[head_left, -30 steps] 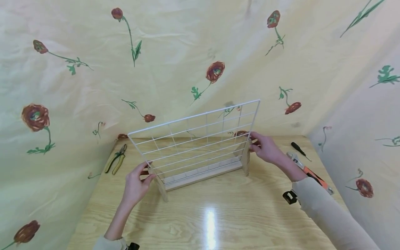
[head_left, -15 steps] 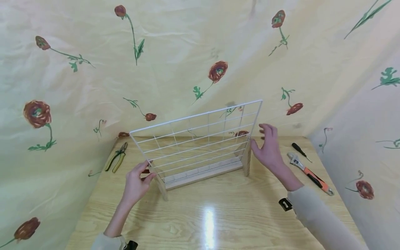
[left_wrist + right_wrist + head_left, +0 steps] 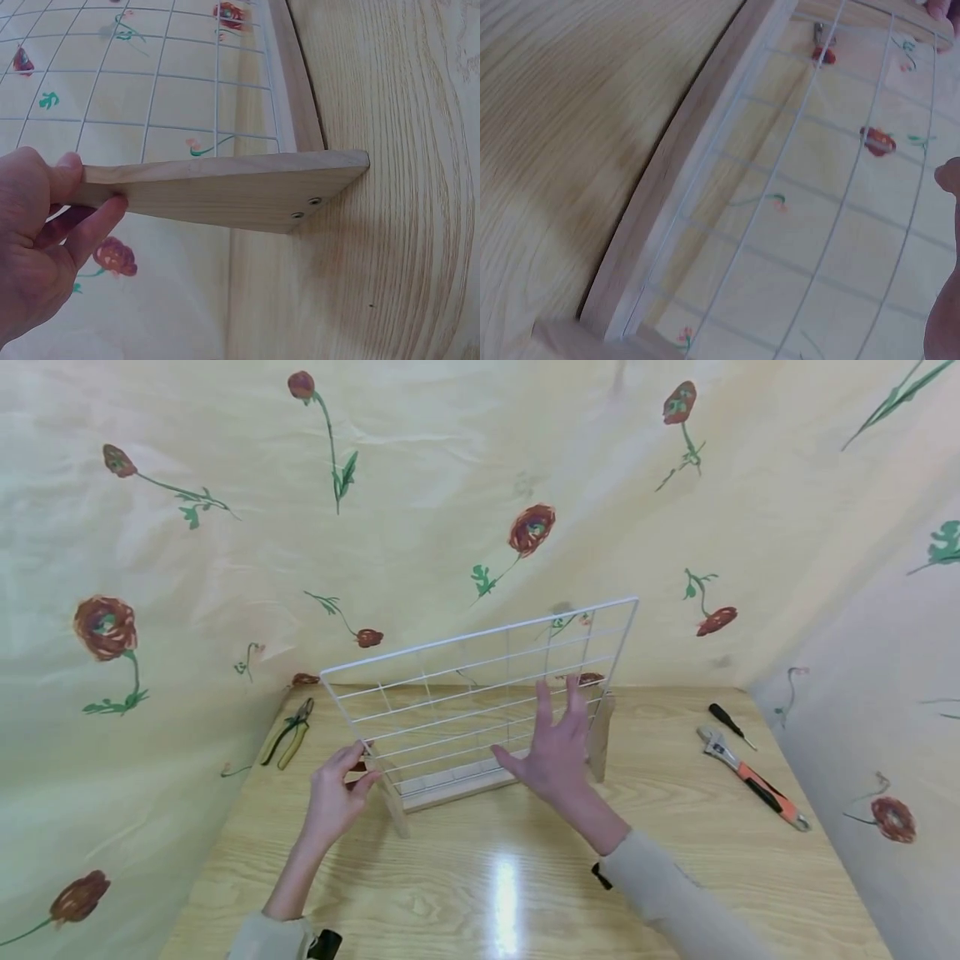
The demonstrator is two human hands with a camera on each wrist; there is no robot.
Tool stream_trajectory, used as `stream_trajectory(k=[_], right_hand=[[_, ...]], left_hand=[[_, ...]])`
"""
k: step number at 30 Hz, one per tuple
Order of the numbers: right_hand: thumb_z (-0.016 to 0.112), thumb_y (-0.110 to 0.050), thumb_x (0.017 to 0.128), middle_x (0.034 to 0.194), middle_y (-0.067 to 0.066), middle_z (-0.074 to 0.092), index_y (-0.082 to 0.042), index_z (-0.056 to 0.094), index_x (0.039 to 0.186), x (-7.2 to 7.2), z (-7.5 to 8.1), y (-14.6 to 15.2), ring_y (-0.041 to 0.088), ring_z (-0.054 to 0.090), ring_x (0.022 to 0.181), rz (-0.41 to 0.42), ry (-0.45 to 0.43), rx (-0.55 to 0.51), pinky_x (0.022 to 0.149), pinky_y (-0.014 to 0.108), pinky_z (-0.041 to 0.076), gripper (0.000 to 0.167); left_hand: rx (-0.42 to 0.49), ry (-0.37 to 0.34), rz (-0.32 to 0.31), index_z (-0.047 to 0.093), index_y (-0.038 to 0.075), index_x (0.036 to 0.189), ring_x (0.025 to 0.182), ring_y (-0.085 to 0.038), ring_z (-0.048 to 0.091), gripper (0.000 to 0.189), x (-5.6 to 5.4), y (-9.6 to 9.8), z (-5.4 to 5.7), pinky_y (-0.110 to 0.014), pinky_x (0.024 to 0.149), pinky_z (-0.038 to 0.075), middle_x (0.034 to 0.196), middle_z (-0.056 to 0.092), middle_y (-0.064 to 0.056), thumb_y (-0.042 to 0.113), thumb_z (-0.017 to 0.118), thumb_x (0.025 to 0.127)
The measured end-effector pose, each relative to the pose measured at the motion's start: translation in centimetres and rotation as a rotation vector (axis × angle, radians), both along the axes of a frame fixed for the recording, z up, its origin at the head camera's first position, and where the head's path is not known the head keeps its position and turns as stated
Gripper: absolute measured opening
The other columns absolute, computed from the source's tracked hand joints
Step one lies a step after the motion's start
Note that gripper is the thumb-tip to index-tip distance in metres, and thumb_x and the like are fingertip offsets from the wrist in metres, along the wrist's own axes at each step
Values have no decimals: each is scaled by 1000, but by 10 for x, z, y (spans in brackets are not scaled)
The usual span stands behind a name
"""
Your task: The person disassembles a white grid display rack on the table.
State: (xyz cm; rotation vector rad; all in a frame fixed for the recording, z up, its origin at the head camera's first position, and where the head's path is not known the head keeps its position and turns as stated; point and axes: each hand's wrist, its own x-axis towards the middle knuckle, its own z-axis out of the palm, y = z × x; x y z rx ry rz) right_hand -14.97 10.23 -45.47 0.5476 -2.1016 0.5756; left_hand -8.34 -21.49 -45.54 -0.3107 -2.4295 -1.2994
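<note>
A white wire grid [image 3: 480, 636] stands tilted back between two wooden end panels, joined along the bottom by a wooden rail [image 3: 450, 795]. My left hand [image 3: 333, 793] pinches the upper end of the left end panel [image 3: 210, 191], thumb and fingers on either side of it. Two screw heads [image 3: 306, 208] show low on that panel's outer face. Fingers spread, my right hand [image 3: 558, 760] is in front of the grid's right half and overlaps it in the head view. Just right of it shows the right end panel [image 3: 600, 743]. At the right wrist view's edge, only part of the right hand [image 3: 943, 315] appears.
Pliers with yellow handles [image 3: 288, 735] lie at the table's back left. Over on the right are a black screwdriver [image 3: 726, 719] and an adjustable wrench [image 3: 761, 785] with an orange and black handle. Flower-patterned cloth [image 3: 420, 527] hangs behind the wooden table [image 3: 450, 885].
My right hand has let go of the right end panel, then moved left in front of the grid with spread fingers. The left hand keeps its pinch on the left panel.
</note>
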Motion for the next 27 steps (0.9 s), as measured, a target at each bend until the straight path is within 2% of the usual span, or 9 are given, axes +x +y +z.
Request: stream_trajectory(k=[3, 6, 12, 18, 21, 27], right_hand=[[99, -46, 50, 151, 35, 4, -5, 13, 154, 0, -6, -18, 52, 14, 141, -52, -11, 40, 102, 71, 37, 141], [99, -49, 49, 152, 35, -1, -5, 10, 155, -3, -8, -31, 52, 10, 142, -95, -9, 44, 104, 72, 33, 145], [99, -47, 51, 155, 34, -10, -9, -2, 159, -9, -9, -46, 54, 9, 143, -129, -6, 2, 100, 73, 36, 153], [101, -41, 51, 157, 29, -16, -13, -6, 159, -11, -9, -52, 54, 14, 142, -152, -25, -45, 99, 70, 41, 154], [101, -40, 51, 157, 27, -19, -16, -8, 159, -12, -8, -53, 55, 21, 140, -158, -47, -48, 98, 69, 43, 155], [100, -42, 51, 157, 30, -11, -12, 1, 158, -16, -9, -52, 52, 35, 130, -146, -3, -32, 91, 64, 49, 149]], left_hand=[[-1, 2, -1, 65, -11, 121, 86, -37, 68, 49, 0, 1, -1, -29, 68, 61, 104, 66, -24, -19, 76, 75], [-7, 13, -4, 65, -11, 121, 85, -37, 68, 49, 0, 1, -2, -30, 68, 61, 103, 67, -23, -20, 77, 74], [-13, 8, -8, 64, -12, 123, 87, -37, 68, 49, -1, 0, -1, -32, 70, 61, 105, 67, -23, -18, 76, 76], [-15, -5, -6, 63, -12, 123, 88, -39, 67, 49, -1, -1, -1, -35, 71, 61, 106, 66, -25, -18, 76, 77], [-13, -12, -7, 63, -11, 124, 89, -40, 67, 48, 0, -2, -1, -36, 71, 61, 107, 65, -25, -16, 76, 77], [-16, 5, 1, 64, -11, 123, 89, -40, 68, 48, 0, -2, -2, -35, 71, 61, 107, 66, -25, -15, 76, 78]])
